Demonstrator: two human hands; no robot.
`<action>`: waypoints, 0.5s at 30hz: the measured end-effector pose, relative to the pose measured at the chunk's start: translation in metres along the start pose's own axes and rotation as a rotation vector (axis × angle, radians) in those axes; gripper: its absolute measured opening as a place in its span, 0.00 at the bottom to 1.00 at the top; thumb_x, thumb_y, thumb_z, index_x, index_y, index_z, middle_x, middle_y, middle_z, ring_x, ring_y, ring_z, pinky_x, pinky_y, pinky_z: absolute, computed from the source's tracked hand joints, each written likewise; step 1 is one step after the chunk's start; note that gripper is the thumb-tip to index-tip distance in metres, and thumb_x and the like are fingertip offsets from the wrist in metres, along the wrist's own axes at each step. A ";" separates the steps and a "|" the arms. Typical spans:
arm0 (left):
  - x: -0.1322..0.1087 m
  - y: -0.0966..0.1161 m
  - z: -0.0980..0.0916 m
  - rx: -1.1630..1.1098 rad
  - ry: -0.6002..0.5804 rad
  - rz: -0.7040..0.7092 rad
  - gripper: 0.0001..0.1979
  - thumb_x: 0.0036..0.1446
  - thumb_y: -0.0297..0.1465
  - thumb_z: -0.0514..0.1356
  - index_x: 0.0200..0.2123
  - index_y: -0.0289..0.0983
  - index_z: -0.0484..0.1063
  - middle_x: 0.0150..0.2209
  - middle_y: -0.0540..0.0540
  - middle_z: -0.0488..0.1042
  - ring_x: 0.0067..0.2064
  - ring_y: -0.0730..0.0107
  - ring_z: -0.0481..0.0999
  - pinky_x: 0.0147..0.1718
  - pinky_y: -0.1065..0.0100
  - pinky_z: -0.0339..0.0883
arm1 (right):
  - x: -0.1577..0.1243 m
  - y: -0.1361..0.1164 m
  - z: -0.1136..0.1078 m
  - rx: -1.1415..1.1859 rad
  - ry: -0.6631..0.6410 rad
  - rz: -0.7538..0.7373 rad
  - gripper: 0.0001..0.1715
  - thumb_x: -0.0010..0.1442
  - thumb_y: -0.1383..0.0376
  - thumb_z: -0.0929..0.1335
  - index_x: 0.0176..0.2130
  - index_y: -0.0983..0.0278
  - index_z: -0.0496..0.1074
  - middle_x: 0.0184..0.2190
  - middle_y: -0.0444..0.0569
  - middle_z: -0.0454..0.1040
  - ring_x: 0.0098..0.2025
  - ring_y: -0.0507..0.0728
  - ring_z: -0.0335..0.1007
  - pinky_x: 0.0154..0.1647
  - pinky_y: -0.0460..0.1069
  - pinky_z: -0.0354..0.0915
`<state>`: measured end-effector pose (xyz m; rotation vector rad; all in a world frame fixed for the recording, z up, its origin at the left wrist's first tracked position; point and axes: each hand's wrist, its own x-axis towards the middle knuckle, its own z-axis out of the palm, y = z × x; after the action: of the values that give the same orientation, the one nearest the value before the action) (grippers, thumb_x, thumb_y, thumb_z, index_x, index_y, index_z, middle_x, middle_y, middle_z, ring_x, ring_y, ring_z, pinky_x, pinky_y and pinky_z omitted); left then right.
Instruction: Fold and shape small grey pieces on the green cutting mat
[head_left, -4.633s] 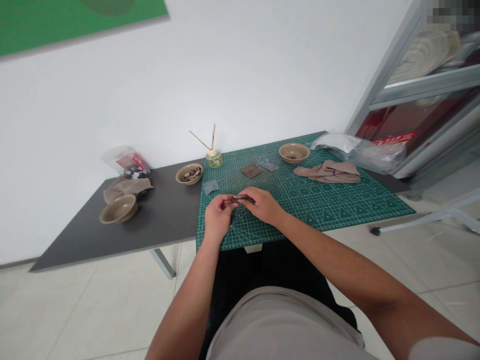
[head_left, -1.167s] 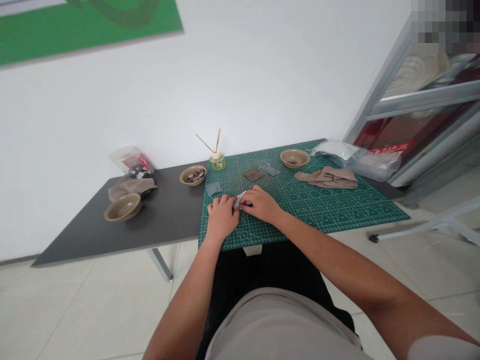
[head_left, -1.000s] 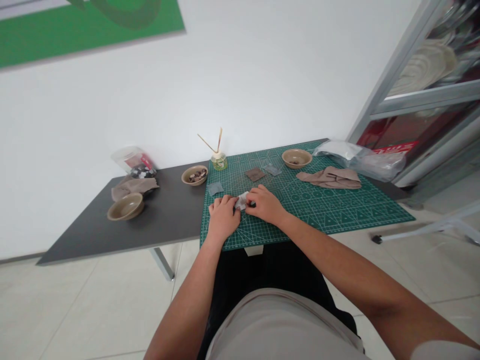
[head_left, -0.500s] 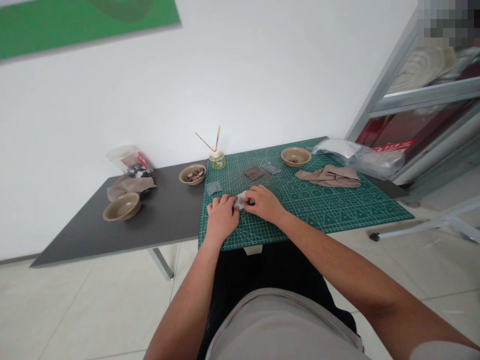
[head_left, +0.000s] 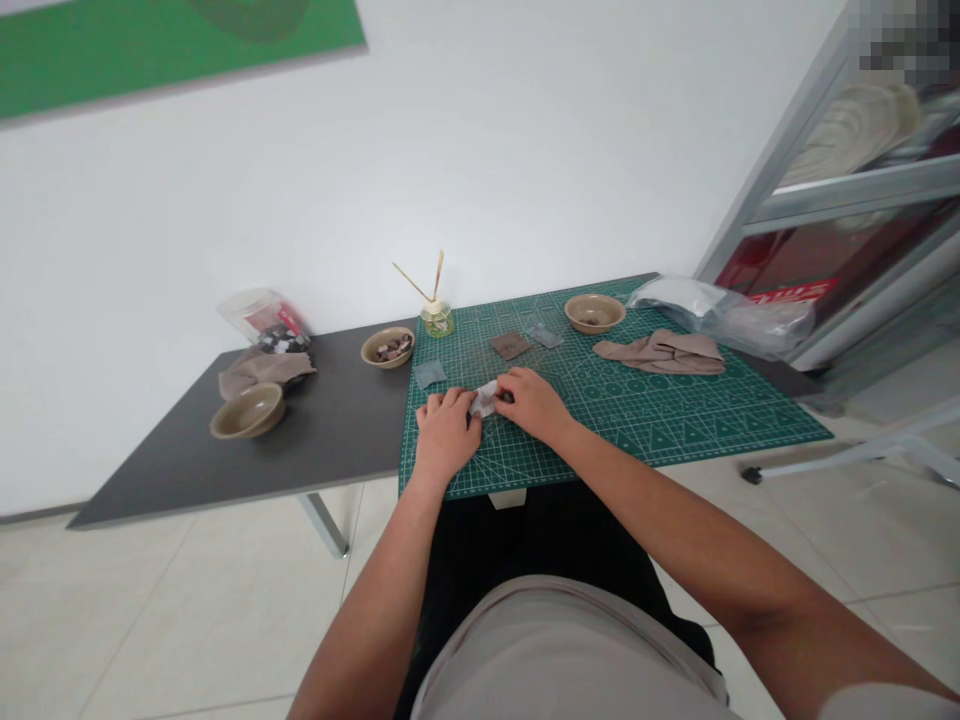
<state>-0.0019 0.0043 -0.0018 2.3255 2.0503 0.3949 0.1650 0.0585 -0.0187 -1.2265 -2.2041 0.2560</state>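
Observation:
My left hand [head_left: 445, 436] and my right hand [head_left: 532, 404] rest on the near left part of a green cutting mat [head_left: 675, 410]. Between them they pinch a small pale, crumpled piece of material [head_left: 484, 400]. Both hands have their fingers curled closed on it. A dark bit shows at my right fingertips; I cannot make out what it is. Small flat swatches lie just beyond: a grey one [head_left: 430, 374], a brown one [head_left: 510, 345] and another grey one [head_left: 543, 334].
On the dark table [head_left: 330, 440] stand a bowl of small pieces [head_left: 387, 347], an empty tan bowl [head_left: 247, 411], a third bowl [head_left: 594, 312] and a reed diffuser [head_left: 436, 316]. Beige cloths [head_left: 664, 351] [head_left: 262, 370], a plastic container [head_left: 262, 318] and plastic bags [head_left: 720, 310] lie around. A metal shelf [head_left: 840, 190] stands right.
4.6 s ago my hands held a dark thin item above the mat; now they press together on a pale crumpled piece. Over the last second they have hardly moved.

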 end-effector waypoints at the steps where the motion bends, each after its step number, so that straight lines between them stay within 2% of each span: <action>1: 0.000 0.000 0.000 0.001 0.001 0.000 0.17 0.63 0.34 0.52 0.54 0.44 0.69 0.57 0.45 0.71 0.54 0.53 0.66 0.50 0.51 0.59 | 0.001 0.001 0.001 -0.001 0.005 -0.007 0.07 0.60 0.67 0.70 0.30 0.63 0.70 0.32 0.47 0.70 0.39 0.57 0.64 0.42 0.50 0.58; 5: 0.000 0.000 0.000 -0.008 0.001 -0.013 0.17 0.63 0.35 0.53 0.55 0.45 0.69 0.56 0.45 0.71 0.55 0.53 0.65 0.52 0.51 0.59 | 0.002 0.001 0.000 0.018 -0.025 -0.074 0.08 0.62 0.67 0.70 0.30 0.63 0.70 0.33 0.47 0.72 0.40 0.57 0.63 0.44 0.51 0.58; 9: 0.000 0.000 0.002 -0.044 0.019 -0.021 0.16 0.62 0.34 0.54 0.53 0.43 0.70 0.55 0.44 0.72 0.55 0.52 0.66 0.52 0.49 0.60 | 0.002 0.000 -0.002 0.039 -0.054 -0.103 0.07 0.60 0.66 0.71 0.30 0.63 0.70 0.31 0.46 0.70 0.38 0.57 0.63 0.43 0.50 0.57; 13: 0.003 -0.009 0.004 -0.145 0.068 -0.009 0.14 0.60 0.32 0.57 0.50 0.41 0.72 0.51 0.42 0.73 0.53 0.53 0.67 0.54 0.52 0.62 | 0.001 0.001 -0.001 0.028 -0.057 -0.100 0.06 0.59 0.66 0.71 0.30 0.63 0.70 0.31 0.45 0.69 0.38 0.57 0.62 0.42 0.50 0.57; 15: 0.004 -0.016 0.003 -0.204 0.047 0.009 0.14 0.59 0.32 0.58 0.48 0.39 0.74 0.50 0.41 0.73 0.52 0.54 0.68 0.55 0.54 0.63 | 0.001 0.001 -0.001 0.021 -0.058 -0.098 0.05 0.59 0.67 0.70 0.31 0.63 0.70 0.31 0.46 0.70 0.39 0.57 0.62 0.43 0.50 0.57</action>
<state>-0.0163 0.0104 -0.0064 2.2270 1.9170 0.6319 0.1658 0.0595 -0.0178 -1.1087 -2.2980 0.2771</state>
